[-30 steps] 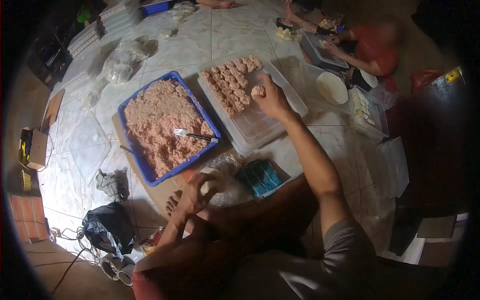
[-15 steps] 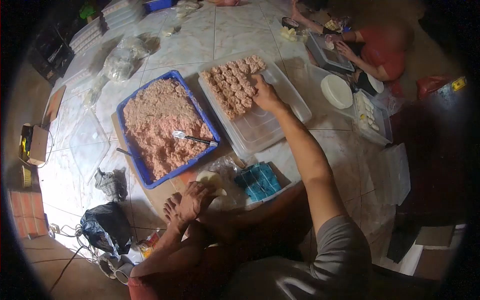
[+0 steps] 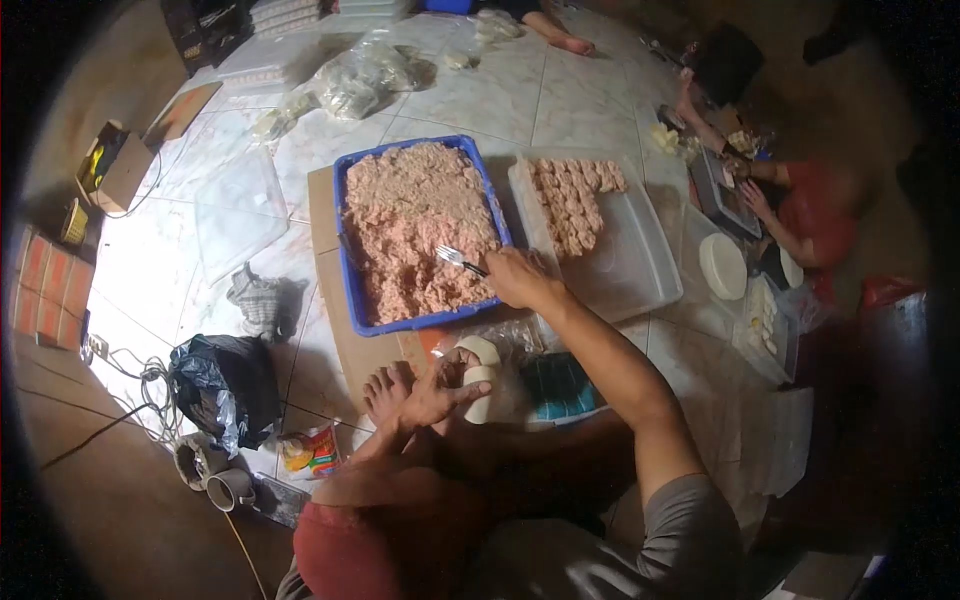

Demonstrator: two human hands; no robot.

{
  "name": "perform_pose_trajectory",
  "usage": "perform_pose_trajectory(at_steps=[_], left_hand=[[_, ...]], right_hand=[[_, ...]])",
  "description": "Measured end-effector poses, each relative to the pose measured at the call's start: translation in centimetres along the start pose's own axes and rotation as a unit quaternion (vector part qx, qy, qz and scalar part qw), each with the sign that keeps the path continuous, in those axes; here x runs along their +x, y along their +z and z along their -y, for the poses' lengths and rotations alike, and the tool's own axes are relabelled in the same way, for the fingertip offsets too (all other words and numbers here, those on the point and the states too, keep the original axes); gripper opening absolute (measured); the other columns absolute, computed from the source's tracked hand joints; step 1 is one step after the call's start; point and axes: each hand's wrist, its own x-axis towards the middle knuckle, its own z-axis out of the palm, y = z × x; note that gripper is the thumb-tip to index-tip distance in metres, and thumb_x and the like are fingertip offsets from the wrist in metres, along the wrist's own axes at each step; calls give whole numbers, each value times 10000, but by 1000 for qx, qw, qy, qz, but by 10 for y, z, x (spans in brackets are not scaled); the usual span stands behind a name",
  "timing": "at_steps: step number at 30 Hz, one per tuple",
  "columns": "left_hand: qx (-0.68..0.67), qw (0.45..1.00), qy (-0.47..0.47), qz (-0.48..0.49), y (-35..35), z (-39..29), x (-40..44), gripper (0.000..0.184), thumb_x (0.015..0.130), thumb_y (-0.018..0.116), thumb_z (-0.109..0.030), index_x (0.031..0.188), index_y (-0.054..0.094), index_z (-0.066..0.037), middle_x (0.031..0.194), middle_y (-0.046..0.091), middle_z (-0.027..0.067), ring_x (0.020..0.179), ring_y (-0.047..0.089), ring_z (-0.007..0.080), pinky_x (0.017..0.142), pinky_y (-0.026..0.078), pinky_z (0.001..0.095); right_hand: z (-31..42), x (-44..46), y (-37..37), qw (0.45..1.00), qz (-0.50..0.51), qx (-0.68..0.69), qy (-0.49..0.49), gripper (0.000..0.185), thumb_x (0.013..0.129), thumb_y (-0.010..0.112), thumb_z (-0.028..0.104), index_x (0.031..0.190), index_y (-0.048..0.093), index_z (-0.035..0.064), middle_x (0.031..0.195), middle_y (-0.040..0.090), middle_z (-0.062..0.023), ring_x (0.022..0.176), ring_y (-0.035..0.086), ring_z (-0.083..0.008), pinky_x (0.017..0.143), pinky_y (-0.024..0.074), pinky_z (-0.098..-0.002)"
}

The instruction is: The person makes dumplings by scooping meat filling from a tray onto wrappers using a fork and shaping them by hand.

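My right hand (image 3: 522,280) closes round the black handle of a fork (image 3: 460,260), whose silver tines rest over pink minced meat (image 3: 415,210). That meat fills a blue tray (image 3: 347,270). Low in the middle, my left hand (image 3: 435,395) holds pale round dough wrappers (image 3: 482,375), its fingers partly hidden by them. Beyond my right hand, rows of meat-topped pieces (image 3: 575,205) stand in the left and back part of a clear plastic container (image 3: 640,265). A teal checked cloth (image 3: 557,385) lies close to my left hand.
Cardboard (image 3: 328,240) lies under the tray. At left are a grey rag (image 3: 258,300), a black plastic bag (image 3: 222,385) and a clear lid (image 3: 240,210). Another person in red (image 3: 815,215) works at right beside a box of pale pieces (image 3: 765,320). Plastic bags (image 3: 365,80) lie behind.
My right hand has come from the rows of meat-topped pieces to the fork and gripped its handle. My left hand has turned, showing more of the wrappers. The view has swung left.
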Motion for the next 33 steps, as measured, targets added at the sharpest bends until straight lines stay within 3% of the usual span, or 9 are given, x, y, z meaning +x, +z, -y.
perform_pose_trajectory(at_steps=[4,5,8,12,15,21,27,30,33], left_hand=[[-53,997,4,-59,-9,-8,-19,316,880,786,-93,1112,580,-31,981,649,39,930,586,111,815,481,260],[-20,997,4,-70,-13,-6,-21,330,891,777,-219,1118,597,-62,990,663,54,959,585,137,878,465,311],[131,979,-155,-28,-39,26,-11,1082,622,652,-892,1439,528,-193,1460,469,254,1370,370,434,1159,188,563],[351,889,-213,-205,-25,6,-21,914,775,605,-802,1446,525,-188,1435,514,221,1402,337,380,1162,171,533],[341,898,-211,-179,-35,31,-13,878,794,592,-793,1440,533,-201,1399,551,207,1409,333,381,1161,173,537],[29,985,-141,-100,-35,32,-8,800,815,591,-772,1390,581,-216,1352,609,141,1397,366,351,1171,163,498],[371,870,-172,-276,-22,16,-22,639,862,667,-627,1317,623,-181,1300,647,111,1220,543,282,1113,299,438],[84,987,-106,-91,-38,39,-10,671,820,685,-665,1320,633,-220,1283,657,89,1210,532,281,1104,279,482],[197,964,-130,-123,-34,36,-10,675,815,697,-658,1321,635,-217,1213,693,55,1177,548,243,1087,289,457]], right_hand=[[11,14,-7,983,125,-125,57,255,880,510,127,1039,638,-26,1081,655,-300,1036,628,-504,907,497,-560],[8,17,-2,983,127,-123,46,256,868,516,109,1048,631,-33,1066,656,-298,1024,628,-504,893,500,-557],[-7,28,11,989,107,-101,-16,239,842,531,44,1050,611,-43,1026,659,-292,1007,630,-491,846,506,-550],[20,37,-25,993,52,-95,-40,239,819,586,0,1054,622,-20,1032,657,-250,1038,631,-456,860,505,-535],[28,47,-54,980,31,-184,-63,242,796,633,5,1035,662,21,1007,651,-214,1051,628,-409,914,481,-514],[12,43,-67,901,-97,-390,-163,139,850,561,93,873,698,102,930,643,-77,995,603,-257,919,414,-461],[16,19,-40,920,50,-309,-236,154,831,562,89,876,705,121,910,665,-55,937,618,-251,894,422,-436],[9,35,-56,916,-19,-353,-190,155,811,590,76,882,711,141,892,665,-42,905,625,-241,879,428,-427],[-8,41,-35,919,-53,-338,-195,165,801,636,49,888,740,144,939,690,-64,978,629,-279,947,413,-505]])
